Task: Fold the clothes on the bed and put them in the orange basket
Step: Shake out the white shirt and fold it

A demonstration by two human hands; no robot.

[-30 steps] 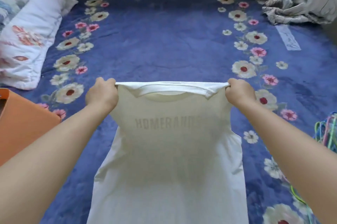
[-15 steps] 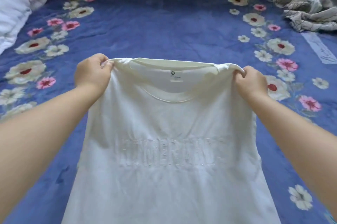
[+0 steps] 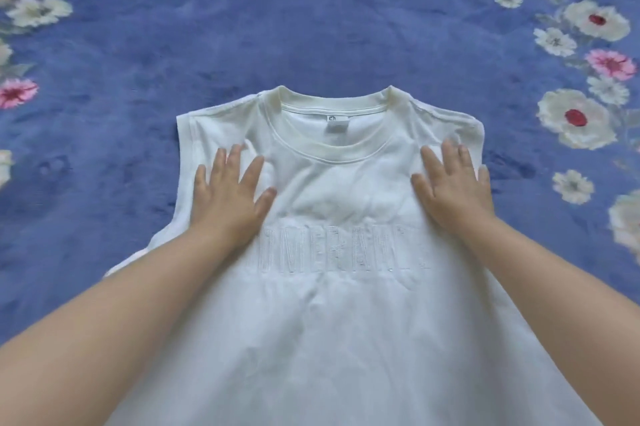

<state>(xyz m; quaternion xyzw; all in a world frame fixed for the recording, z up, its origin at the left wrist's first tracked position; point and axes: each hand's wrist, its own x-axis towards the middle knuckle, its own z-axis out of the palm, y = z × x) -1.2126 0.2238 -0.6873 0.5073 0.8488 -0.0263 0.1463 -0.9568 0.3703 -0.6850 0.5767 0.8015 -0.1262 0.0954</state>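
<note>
Underneath, blue flowered bedspread (image 3: 311,27) carries white shirt (image 3: 346,321), both hands flat

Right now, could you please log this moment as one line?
white shirt flat on blanket | left hand, right hand pressing | unfolded

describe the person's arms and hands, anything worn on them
Both forearms are bare as far as the frame shows, with no sleeves in view. The left hand and the right hand wear no gloves, and no rings, watch or bracelets are visible. Fingernails look short and unpainted, though the picture is a little soft.
</note>
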